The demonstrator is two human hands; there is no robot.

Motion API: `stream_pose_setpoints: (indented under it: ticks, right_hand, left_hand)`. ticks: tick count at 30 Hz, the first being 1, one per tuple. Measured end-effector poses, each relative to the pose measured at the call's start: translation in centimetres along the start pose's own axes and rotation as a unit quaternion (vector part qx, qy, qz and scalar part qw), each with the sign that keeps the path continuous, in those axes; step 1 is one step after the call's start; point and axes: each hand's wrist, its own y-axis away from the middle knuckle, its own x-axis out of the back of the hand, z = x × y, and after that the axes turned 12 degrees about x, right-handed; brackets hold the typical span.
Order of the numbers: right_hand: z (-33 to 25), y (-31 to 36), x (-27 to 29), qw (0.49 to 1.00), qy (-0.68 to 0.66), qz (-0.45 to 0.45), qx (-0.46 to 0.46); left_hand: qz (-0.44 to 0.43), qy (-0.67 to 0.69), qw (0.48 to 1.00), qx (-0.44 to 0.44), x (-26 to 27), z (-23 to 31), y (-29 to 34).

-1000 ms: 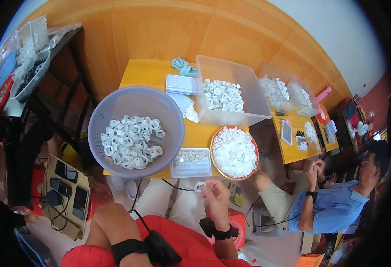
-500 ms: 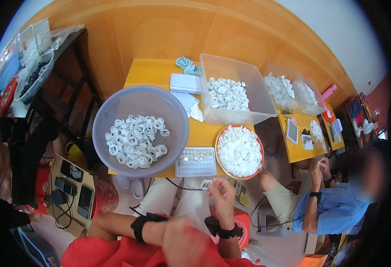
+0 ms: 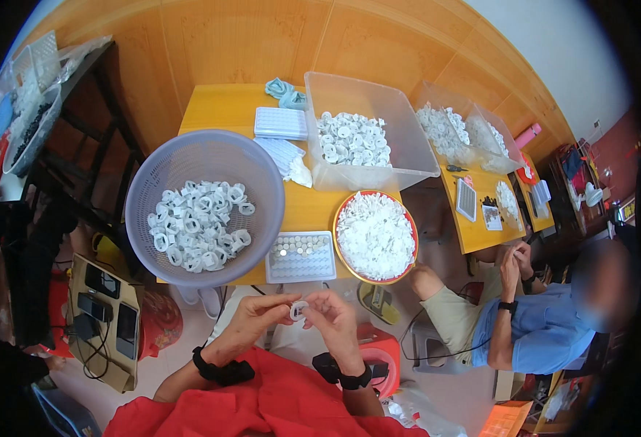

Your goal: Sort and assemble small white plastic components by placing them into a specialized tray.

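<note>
A small white ring-shaped plastic part [image 3: 299,310] is held up in front of my body, just off the table's near edge. My right hand [image 3: 333,324] pinches it from the right. From the other side, the thumb and fingertips of my left hand [image 3: 256,320] close on its left edge. Directly beyond the hands lies a white ribbed tray [image 3: 302,274] with small round silvery discs in its far rows. A grey-purple perforated basket [image 3: 205,156] to the left holds many similar rings. On the right, a red-rimmed round tray [image 3: 413,256] is heaped with small white pieces.
A clear plastic bin [image 3: 400,175] of white parts stands at the back of the yellow table [image 3: 222,102]. Near it are stacked trays [image 3: 282,122] and a teal cloth [image 3: 285,92]. Phones lie on a cardboard box [image 3: 116,364] at left. A co-worker in blue [image 3: 546,320] sits at right.
My left hand, blurred low before, has come up to the ring. My right hand has brought the ring left and slightly down to meet it. The view has shifted a little.
</note>
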Motion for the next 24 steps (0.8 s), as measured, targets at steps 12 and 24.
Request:
stream_pose_setpoints:
  ticks: [12, 24]
  right_hand:
    - [-0.4, -2.6, 1.2, 0.989, 0.148, -0.024, -0.017]
    - [1.6, -11.2, 7.3, 0.801, 0.566, 0.05, 0.19]
  left_hand:
    - [-0.003, 0.103, 0.994, 0.025, 1.2, -0.6, -1.9]
    - [0.004, 0.093, 0.995, 0.027, 1.8, -0.8, -2.0]
